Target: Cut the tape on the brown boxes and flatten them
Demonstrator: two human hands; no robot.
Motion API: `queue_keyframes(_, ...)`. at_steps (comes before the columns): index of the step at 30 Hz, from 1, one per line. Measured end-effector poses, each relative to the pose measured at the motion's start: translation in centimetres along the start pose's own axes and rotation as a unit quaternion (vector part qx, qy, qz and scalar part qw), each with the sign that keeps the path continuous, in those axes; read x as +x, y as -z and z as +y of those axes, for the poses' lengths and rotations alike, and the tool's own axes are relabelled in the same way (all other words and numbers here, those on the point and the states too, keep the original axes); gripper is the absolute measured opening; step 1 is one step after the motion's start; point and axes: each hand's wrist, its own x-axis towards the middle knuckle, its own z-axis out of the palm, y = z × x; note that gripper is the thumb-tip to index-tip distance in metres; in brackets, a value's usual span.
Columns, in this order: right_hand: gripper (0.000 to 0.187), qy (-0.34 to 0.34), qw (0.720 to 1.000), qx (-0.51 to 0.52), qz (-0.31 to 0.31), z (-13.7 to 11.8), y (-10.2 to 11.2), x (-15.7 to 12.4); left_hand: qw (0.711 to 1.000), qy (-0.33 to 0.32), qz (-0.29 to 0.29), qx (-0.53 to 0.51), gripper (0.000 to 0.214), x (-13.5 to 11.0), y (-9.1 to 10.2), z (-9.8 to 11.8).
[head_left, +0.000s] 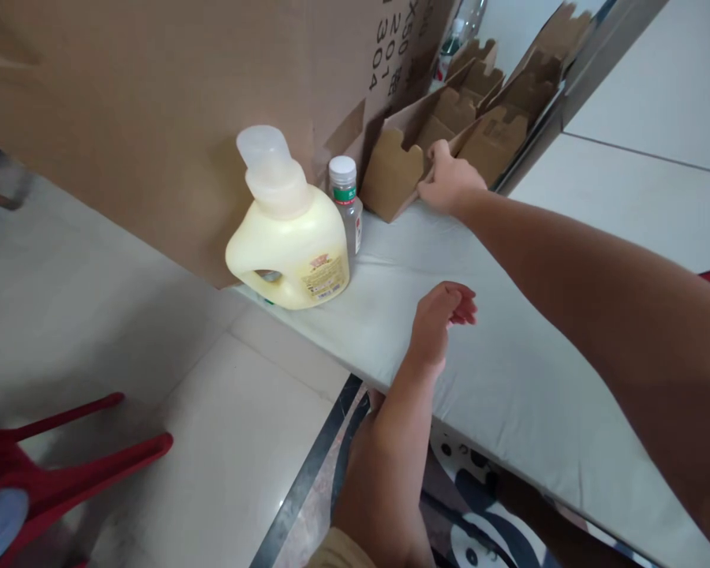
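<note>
My right hand (453, 181) reaches to the near end of the open brown cardboard boxes (394, 170), its thumb and fingers closed on a cardboard edge. These boxes have notched flaps and stand in rows against the wall side. My left hand (441, 319) is over the pale cloth-covered tabletop (509, 331), its fingers curled loosely with nothing visible in them. To its left stands a pale yellow jug (289, 244) with a handle and a translucent cap. Just behind the jug is a clear bottle (349, 209) with a white cap and green band.
A large printed carton (154, 118) rises behind the jug. More bottles (450, 51) stand at the far end. On the floor at left is a red plastic stool (53, 473). The table's front edge runs beside my left arm, above a patterned fabric (479, 521).
</note>
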Motion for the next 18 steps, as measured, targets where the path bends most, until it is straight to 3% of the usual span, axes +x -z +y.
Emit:
queue_keyframes(3,0.043,-0.028,0.995,-0.100,-0.009,1.4,0.8,-1.1,1.000,-0.012,0.000,-0.008,0.025,-0.1,0.0,0.1)
queue_keyframes(7,0.031,-0.022,0.996,-0.081,0.011,4.0,2.4,-4.9,0.997,-0.062,0.049,0.017,0.022,-0.1,-0.5,-0.3)
queue_keyframes(9,0.026,-0.009,0.997,-0.066,0.029,5.7,3.6,-8.4,0.980,-0.143,0.131,0.049,0.023,-0.2,-0.7,-0.4)
queue_keyframes(12,0.021,0.027,0.995,-0.014,0.094,9.2,5.7,-15.8,0.916,-0.283,0.271,0.084,0.023,-0.3,-0.6,-0.5)
queue_keyframes(14,0.021,0.047,0.985,0.038,0.160,12.2,6.7,-21.7,0.888,-0.329,0.304,0.100,0.017,-0.2,-0.6,-0.5)
queue_keyframes(16,0.020,0.065,0.967,0.072,0.237,15.3,7.2,-27.6,0.911,-0.321,0.235,0.110,0.021,-0.2,-0.9,-0.8)
queue_keyframes(18,0.021,0.049,0.954,0.069,0.288,18.0,6.9,-32.6,0.955,-0.266,0.079,0.107,0.037,-0.3,-1.7,-1.6)
